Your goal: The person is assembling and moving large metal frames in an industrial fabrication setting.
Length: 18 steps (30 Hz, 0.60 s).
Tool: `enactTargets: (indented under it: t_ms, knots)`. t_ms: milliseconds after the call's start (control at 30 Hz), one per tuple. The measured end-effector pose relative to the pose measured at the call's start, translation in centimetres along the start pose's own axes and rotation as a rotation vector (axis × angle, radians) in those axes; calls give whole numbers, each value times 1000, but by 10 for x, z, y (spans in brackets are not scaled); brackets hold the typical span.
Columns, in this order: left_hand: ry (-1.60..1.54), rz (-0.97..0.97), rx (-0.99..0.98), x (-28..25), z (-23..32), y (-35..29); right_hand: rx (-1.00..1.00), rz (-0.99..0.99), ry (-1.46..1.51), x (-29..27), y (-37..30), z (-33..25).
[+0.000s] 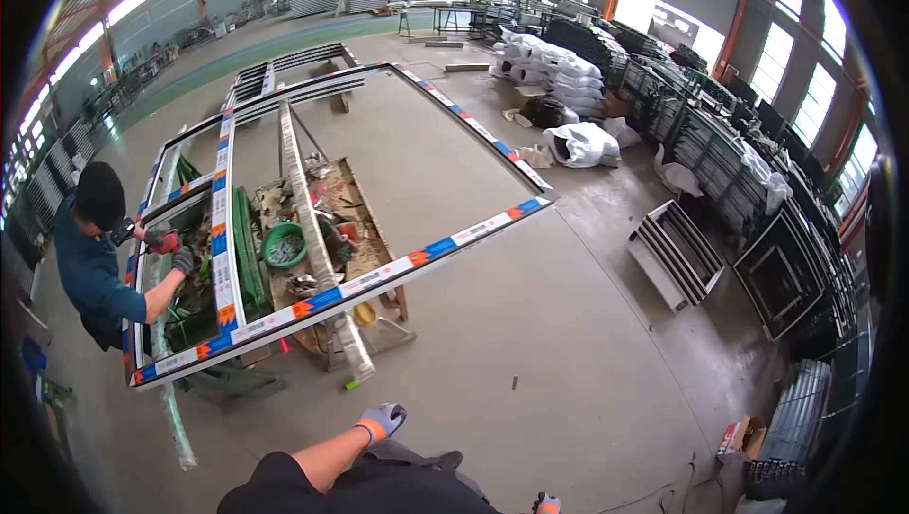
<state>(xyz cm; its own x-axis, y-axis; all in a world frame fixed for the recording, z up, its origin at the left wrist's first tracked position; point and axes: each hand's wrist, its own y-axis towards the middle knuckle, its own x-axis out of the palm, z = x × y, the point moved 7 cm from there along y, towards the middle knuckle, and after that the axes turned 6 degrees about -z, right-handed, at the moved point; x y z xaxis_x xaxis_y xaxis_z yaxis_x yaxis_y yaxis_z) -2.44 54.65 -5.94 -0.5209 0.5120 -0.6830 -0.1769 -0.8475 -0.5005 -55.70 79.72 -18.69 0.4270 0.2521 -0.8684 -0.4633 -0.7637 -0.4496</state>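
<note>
1. Head view, materials and shapes: a large rectangular frame (381, 275) with a crossbar lies flat across supports, left of centre, its straight bars faced with blue, orange and white printed film. Beneath it run a long beam (305, 194) in shiny clear wrap and a rough, littered wooden bench (376, 230) carrying a round green plastic bowl (266, 254) of small metallic pieces. Smooth grey concrete floor (530, 325) spreads around; bulging white sacks (568, 79) stand piled beyond.
2. Head view, grip: the left hand (382, 421), in a grey knit glove with orange cuff and dark fingertips, is apart from the frame's near bar; its fingers look bent, but whether they close on anything I cannot tell. The right hand (545, 505) is cut by the lower edge; its grip cannot be told.
3. Head view, co-worker (99, 254): gloved hands at the frame's left end, one at a dark tool (123, 231).
</note>
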Motion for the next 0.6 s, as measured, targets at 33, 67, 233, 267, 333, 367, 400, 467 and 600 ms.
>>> enactTargets:
  t_ms: [33,67,233,267,333,367,400,467,600]
  knots:
    - [-7,-13,66,-6,31,11,266,-24,454,7,29,26]
    - [8,-36,106,-7,56,26,530,-34,923,18,41,47]
    - [27,46,212,-47,104,65,246,11,1068,-39,141,-56]
    - [23,89,217,-53,107,76,132,63,817,-63,154,-85]
    - [37,117,241,-67,123,104,34,133,563,-95,178,-104]
    - [55,193,271,-75,128,124,55,124,589,-103,192,-107]
    - [71,270,299,-82,136,143,75,114,614,-111,205,-108]
    - [46,292,274,-103,148,180,117,105,527,-132,222,-109]
    - [154,582,391,-153,205,258,235,154,665,-96,253,-93]
